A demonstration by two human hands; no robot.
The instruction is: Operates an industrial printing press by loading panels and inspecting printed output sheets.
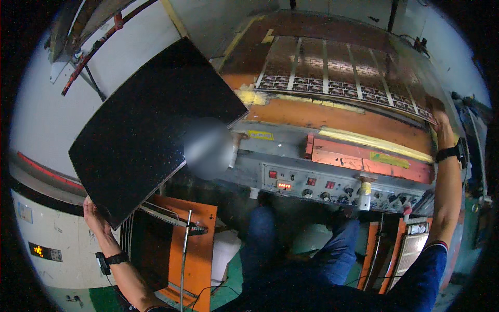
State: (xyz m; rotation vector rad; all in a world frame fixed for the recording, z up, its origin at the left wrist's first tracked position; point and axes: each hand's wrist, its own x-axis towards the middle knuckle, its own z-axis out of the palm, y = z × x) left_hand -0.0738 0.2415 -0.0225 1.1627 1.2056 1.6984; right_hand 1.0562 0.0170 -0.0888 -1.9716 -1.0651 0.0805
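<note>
A pale wall (457, 57) stands at the far right of the room, and green flooring (223, 299) shows low down. Across the middle spreads a large machine with a worn orange bed (291, 112), bordered by yellow strips. A black panel (140, 130) slants over the space left of the bed, its long axis running from the lower left to the upper right, its upper end pointing away from the person. On the bed, a broad printed sheet (338, 67) lies with its long axis left to right, its right end swung slightly nearer the person; small pictures line its near edge. At lower left, an orange-sided rack (195, 249) has a dark interior whose contents cannot be told; at lower right, an orange-framed rack (399, 244) holds printed sheets. The machine's grey control panel (301, 179) carries red switches, dark knobs and a lit display. The left hand (96, 217) grasps the black panel at its lower end, fingers along the edge. The right hand (441, 119) touches the printed sheet's near right corner; whether its fingers are clenched cannot be told.
</note>
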